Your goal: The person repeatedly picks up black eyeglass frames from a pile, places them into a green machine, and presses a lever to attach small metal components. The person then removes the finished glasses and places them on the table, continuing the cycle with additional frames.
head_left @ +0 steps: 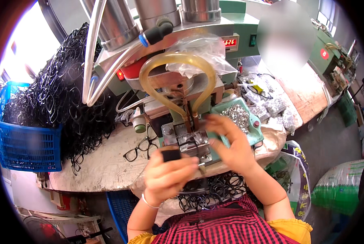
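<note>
The pale workbench [96,175] carries everything, and the press-like machine [204,87] stands at its middle, directly ahead of the person, likely so that both hands reach its low fixture [196,152] without stretching. A great heap of black eyeglass frames [60,89] spills over the blue basket [31,146] on the left, probably kept there as stock within reach. Opposite, the green tray [253,138] sits tight beside the machine, which seems to suit picking small pieces with the right hand. That right hand [233,142] is blurred, its fingers spread and loosely bent beside the fixture; whether they pinch something tiny I cannot tell. The left hand [167,175] is curled before the fixture, perhaps to steady work at its front edge. A single eyeglass frame [137,149] lies apart on the bench, near the machine's left side. At the left hand's upper edge is a black piece [171,155], squarish, dark and dull, with a brownish rim; gripped or worn, I cannot say. Smallest are the shiny metal bits [234,116], silvery and loose in the tray.
</note>
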A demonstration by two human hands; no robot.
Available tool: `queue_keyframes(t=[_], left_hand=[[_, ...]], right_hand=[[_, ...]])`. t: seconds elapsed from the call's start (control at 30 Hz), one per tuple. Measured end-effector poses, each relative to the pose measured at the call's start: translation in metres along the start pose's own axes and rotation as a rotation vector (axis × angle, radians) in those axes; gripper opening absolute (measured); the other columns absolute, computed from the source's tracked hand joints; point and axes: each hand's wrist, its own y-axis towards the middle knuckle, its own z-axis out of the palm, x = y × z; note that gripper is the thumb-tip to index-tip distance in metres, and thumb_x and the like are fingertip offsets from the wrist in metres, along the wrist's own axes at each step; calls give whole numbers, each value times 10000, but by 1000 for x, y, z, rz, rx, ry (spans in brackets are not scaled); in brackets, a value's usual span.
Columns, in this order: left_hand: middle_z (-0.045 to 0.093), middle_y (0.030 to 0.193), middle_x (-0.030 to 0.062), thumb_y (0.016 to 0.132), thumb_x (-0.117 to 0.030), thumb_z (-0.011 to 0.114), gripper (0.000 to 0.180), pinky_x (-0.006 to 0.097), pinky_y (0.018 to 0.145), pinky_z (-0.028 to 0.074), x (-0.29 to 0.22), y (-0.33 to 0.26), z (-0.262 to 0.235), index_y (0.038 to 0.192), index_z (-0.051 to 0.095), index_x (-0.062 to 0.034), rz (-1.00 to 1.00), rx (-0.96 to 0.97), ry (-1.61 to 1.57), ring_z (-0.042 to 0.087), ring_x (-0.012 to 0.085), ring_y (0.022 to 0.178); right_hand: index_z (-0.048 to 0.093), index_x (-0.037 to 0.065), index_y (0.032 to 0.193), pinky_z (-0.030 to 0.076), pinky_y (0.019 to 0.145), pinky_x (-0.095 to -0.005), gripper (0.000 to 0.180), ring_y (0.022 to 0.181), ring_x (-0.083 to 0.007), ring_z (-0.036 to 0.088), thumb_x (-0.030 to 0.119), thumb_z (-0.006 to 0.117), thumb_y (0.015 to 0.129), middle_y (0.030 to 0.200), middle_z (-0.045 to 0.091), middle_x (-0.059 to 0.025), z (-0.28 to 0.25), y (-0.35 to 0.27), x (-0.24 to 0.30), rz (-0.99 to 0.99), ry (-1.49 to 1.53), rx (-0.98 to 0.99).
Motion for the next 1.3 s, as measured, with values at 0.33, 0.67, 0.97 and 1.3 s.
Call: queue_keyframes(t=[0.33, 0.67, 0.97, 1.3], left_hand=[[724, 1148, 4, 699, -57, 764, 412, 499, 1039, 495, 5, -16, 12, 1102, 735, -137, 27, 135, 16, 629, 237, 877], [716, 1174, 133, 787, -36, 746, 286, 463, 1043, 463, 3, -85, -10, 1070, 729, -71, -435, -364, 467, 660, 318, 1111], [713, 964, 170, 880, -142, 705, 140, 428, 789, 497, 135, -185, -45, 976, 670, -47, -851, -36, 575, 676, 334, 936], [699, 797, 207, 981, -326, 606, 346, 421, 709, 498, 170, -146, -21, 999, 717, 1, -1206, -66, 221, 687, 340, 779]], right_hand=[[712, 48, 1041, 499, 889, -453, 328, 980, -354, 612, 95, 801, 729, 999, 708, -110, -69, -50, -88, 37, -1025, -310], [708, 55, 871, 485, 873, -462, 119, 1038, -350, 590, 103, 765, 779, 992, 667, -104, -48, -8, -119, -174, -1042, -384], [706, 59, 868, 474, 875, -442, 53, 964, -348, 607, 64, 717, 817, 918, 673, -120, -43, 3, -118, -192, -900, -457], [740, 1, 1038, 527, 830, -301, 154, 879, -172, 696, 37, 711, 891, 940, 754, -94, -39, 13, -123, -14, -422, -429]])
